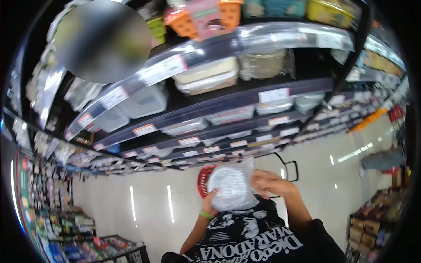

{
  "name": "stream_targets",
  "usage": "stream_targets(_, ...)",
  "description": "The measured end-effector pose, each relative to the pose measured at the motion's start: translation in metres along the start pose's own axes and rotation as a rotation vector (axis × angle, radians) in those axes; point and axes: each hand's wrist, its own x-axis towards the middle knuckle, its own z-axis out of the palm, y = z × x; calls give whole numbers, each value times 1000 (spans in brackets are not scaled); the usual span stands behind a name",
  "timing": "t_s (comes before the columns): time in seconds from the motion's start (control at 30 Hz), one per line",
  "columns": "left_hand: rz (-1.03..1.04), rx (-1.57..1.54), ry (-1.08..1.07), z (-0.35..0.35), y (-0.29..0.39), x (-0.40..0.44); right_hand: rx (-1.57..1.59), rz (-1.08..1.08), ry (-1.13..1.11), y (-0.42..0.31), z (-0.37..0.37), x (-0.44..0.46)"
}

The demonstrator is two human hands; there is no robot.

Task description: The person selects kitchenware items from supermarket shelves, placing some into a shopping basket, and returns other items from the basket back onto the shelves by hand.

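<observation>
Clasping the rounded, glossy plastic-wrapped package (231, 187) before my printed shirt (252, 245), overlapping the red lattice basket (203, 181), is my left hand (210, 202); my right hand (267, 182), curled, blurred, lies alongside, grip indeterminable.

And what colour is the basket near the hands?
The basket is red; the head view shows it.

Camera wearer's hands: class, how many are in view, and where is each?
2: the left hand holds the wrapped package at its left edge; the right hand, blurred, is at its right side.
</observation>
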Motion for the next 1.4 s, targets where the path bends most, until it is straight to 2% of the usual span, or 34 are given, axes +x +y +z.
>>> stream_targets(0.07,112,64,-11,8,-1,-2,-490,-19,136,19,10,13)
stream_targets(0.1,150,137,47,14,0,-3,-433,15,115,25,10,15)
stream_targets(0.2,160,92,-62,12,-1,2,-439,120,72,15,15,11)
stream_targets(0.3,198,128,-79,25,3,-1,-327,22,-8,11,15,11)
stream_targets(0.4,187,63,-103,35,8,0,10,-55,-309,-1,16,6)
stream_targets(0.5,163,74,-95,37,9,0,174,-40,-429,-8,22,7)
stream_targets(0.6,146,96,-75,37,9,5,-366,-26,-41,14,25,21)
stream_targets(0.7,137,71,-58,33,5,6,-142,-21,-123,12,23,16)
stream_targets(0.8,124,67,-61,31,4,6,106,-34,-298,6,24,9)
stream_targets(0.9,148,114,-62,51,4,-2,-297,-7,-52,19,20,15)
stream_targets(1.0,167,116,-42,54,3,-4,-82,-38,-229,8,16,0)
stream_targets(1.1,151,107,-49,43,1,-2,206,-58,-310,4,16,-8)
stream_targets(1.2,138,159,-71,42,0,-4,-251,-31,-144,22,6,6)
stream_targets(1.3,148,198,-59,32,-1,-3,-59,35,-142,25,4,2)
stream_targets(1.4,137,193,-53,34,-3,-3,-28,45,-130,28,4,2)
